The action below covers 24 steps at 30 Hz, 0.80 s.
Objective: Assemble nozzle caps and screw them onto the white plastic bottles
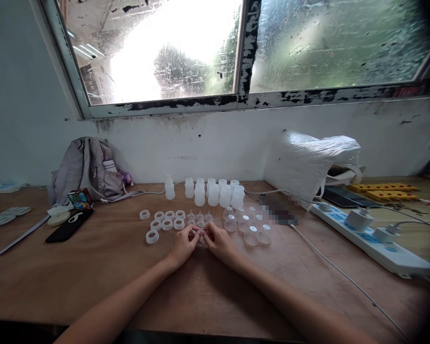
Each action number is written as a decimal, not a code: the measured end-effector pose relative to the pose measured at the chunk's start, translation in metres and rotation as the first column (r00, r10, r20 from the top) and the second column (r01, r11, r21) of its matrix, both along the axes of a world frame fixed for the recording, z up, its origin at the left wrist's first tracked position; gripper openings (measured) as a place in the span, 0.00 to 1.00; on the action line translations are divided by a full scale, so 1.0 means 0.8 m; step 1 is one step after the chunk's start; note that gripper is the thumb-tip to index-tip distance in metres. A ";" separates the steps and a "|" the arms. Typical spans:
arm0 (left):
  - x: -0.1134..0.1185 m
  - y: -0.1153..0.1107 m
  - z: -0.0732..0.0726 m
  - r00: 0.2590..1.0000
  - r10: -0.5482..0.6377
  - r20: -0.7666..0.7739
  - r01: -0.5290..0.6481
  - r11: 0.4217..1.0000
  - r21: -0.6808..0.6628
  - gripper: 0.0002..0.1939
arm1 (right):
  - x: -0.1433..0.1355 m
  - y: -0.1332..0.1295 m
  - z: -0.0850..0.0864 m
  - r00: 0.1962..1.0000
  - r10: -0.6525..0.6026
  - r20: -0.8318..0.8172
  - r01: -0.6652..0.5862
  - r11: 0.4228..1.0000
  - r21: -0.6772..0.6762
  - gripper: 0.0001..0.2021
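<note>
My left hand and my right hand meet at the middle of the table, their fingertips pinched together on a clear bottle nipple, mostly hidden by the fingers. Just beyond them stand several more clear nipples, tips up. To the left lie several white screw rings. Several clear dome caps sit to the right of my right hand. Behind all these, frosted baby bottles stand upright in rows, with one bottle apart at the left that seems to have a top on it.
A grey backpack, a black phone-like case and a small box are at the left. Right of the caps are a blurred-out device with a cable, a white power strip and a silvery bag by the wall.
</note>
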<state>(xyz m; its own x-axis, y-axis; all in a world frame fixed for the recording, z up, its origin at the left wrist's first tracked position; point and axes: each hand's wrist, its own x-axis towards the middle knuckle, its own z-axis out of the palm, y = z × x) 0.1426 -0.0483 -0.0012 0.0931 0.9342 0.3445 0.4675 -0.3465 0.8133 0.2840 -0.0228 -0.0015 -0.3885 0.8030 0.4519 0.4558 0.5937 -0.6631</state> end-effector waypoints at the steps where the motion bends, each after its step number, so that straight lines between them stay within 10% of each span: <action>1: 0.000 -0.001 0.000 1.000 0.001 -0.003 -0.001 1.000 0.009 0.09 | 0.001 0.000 0.000 1.000 0.009 -0.003 -0.009 1.000 0.009 0.02; 24: -0.003 0.000 0.001 0.982 0.008 -0.187 0.009 0.996 0.090 0.12 | 0.002 0.003 -0.008 0.999 -0.003 0.049 -0.002 0.996 0.089 0.10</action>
<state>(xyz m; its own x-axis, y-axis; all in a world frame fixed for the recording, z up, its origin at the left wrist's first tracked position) 0.1405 -0.0480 -0.0003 0.1642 0.8999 0.4040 0.6081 -0.4149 0.6769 0.2852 -0.0202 -0.0083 -0.4117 0.7608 0.5017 0.4869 0.6490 -0.5846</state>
